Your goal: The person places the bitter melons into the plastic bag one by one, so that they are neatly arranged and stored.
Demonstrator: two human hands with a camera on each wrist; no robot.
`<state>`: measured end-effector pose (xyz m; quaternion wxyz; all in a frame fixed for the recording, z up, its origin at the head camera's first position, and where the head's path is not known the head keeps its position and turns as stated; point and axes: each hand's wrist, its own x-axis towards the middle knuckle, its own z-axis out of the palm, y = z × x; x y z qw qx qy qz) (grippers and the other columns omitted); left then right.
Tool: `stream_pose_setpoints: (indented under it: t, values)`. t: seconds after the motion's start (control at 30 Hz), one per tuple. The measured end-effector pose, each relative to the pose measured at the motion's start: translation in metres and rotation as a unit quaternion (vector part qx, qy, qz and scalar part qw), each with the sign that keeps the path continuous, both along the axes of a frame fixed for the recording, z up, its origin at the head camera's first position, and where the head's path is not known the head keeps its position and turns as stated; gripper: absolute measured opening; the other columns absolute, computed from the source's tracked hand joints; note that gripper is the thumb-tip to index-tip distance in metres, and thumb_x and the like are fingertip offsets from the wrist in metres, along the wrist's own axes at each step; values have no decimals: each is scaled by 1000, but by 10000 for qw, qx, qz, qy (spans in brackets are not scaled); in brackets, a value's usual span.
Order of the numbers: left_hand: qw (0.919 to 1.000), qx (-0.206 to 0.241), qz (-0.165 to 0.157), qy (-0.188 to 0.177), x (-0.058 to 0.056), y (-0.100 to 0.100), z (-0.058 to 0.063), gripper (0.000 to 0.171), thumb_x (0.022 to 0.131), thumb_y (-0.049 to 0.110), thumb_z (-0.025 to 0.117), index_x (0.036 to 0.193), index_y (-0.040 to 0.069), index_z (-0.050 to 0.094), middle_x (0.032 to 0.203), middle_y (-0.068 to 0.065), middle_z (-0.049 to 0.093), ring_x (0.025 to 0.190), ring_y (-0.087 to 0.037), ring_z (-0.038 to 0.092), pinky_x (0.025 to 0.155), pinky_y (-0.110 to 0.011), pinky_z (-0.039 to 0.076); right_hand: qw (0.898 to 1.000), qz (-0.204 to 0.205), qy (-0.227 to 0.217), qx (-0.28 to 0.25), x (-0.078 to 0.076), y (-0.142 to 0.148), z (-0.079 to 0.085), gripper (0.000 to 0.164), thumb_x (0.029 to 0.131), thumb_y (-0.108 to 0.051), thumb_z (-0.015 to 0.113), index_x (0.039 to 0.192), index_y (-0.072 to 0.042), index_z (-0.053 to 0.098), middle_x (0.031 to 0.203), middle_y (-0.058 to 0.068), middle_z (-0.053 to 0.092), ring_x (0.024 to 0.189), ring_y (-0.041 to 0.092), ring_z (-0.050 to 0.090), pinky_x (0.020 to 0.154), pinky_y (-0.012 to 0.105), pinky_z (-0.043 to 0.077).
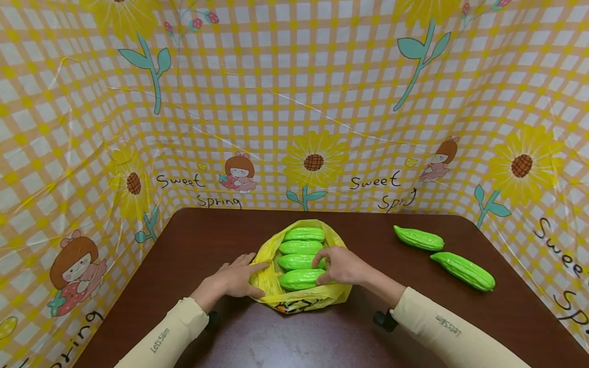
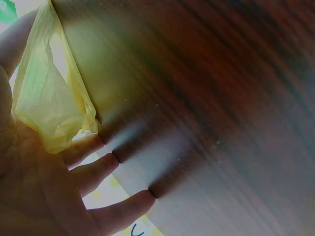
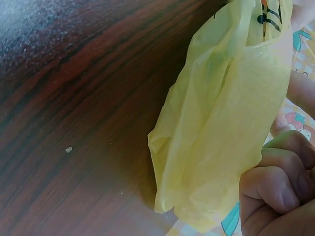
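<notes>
A yellow plastic bag point(image 1: 266, 280) lies open-mouthed on the table, with several bright green bitter melons point(image 1: 301, 248) stacked in a column inside. My left hand point(image 1: 236, 276) rests at the bag's left edge, fingers spread. In the left wrist view a fold of the bag point(image 2: 49, 98) lies over that palm, and three straight fingertips touch the table. My right hand point(image 1: 345, 266) reaches over the right rim and pinches the right end of the nearest bitter melon point(image 1: 299, 279) between thumb and index finger. Its other fingers point(image 3: 270, 187) are curled beside the bag's outside.
Two more bitter melons point(image 1: 418, 238) point(image 1: 465, 271) lie on the dark brown table point(image 1: 207, 235) to the right, beyond my right forearm. A checked cloth point(image 1: 313, 102) with sunflowers hangs around the table's back and sides.
</notes>
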<state>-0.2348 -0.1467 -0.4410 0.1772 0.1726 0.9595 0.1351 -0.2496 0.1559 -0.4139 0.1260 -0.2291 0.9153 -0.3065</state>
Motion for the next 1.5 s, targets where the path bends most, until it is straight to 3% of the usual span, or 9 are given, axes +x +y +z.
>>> stream_pose_setpoints:
  t: [0.2, 0.67, 1.03, 1.37, 1.47, 1.5]
  values:
    - [10000, 24, -9, -3, 0, -1, 1, 77, 88, 49, 75, 155, 29, 42, 167, -15, 20, 154, -37, 20, 114, -68, 22, 9999, 17, 77, 133, -1, -1, 0, 27, 76, -15, 88, 99, -15, 75, 62, -1, 57, 56, 11, 51, 54, 28, 42]
    - [10000, -27, -35, -2, 0, 1, 0, 77, 88, 50, 74, 155, 30, 41, 167, -15, 20, 154, -36, 20, 113, -67, 24, 10000, -14, 23, 67, 0, 0, -1, 26, 76, -14, 88, 99, -15, 76, 59, -1, 56, 53, 11, 48, 51, 27, 39]
    - [10000, -54, 7, -12, 1, 1, 1, 78, 87, 50, 75, 155, 30, 41, 167, -14, 20, 154, -36, 20, 113, -68, 23, 9983, -104, -155, -543, 0, 18, 7, 29, 81, -18, 84, 108, -10, 76, 54, -4, 35, 50, 12, 30, 49, 26, 30]
    - [10000, -33, -27, 9, 0, 0, -1, 77, 88, 50, 74, 155, 30, 42, 167, -15, 21, 154, -36, 20, 113, -69, 23, 9924, -686, -337, -965, 3, 50, 16, 37, 83, -26, 83, 116, -13, 75, 57, -5, 25, 52, 14, 25, 52, 28, 30]
    - [10000, -15, -30, 21, 1, 0, 0, 77, 88, 49, 74, 155, 29, 42, 167, -15, 21, 154, -36, 20, 113, -69, 23, 9902, -861, -319, -1052, 5, 61, 18, 38, 85, -26, 81, 119, -10, 73, 64, -2, 28, 61, 17, 34, 58, 31, 34]
    - [10000, -12, -33, 27, 1, 0, 0, 77, 88, 49, 74, 155, 29, 42, 166, -15, 21, 153, -37, 20, 113, -69, 23, 9899, -901, -282, -1057, 5, 65, 19, 39, 86, -26, 81, 120, -10, 72, 68, -2, 36, 68, 17, 40, 62, 32, 36]
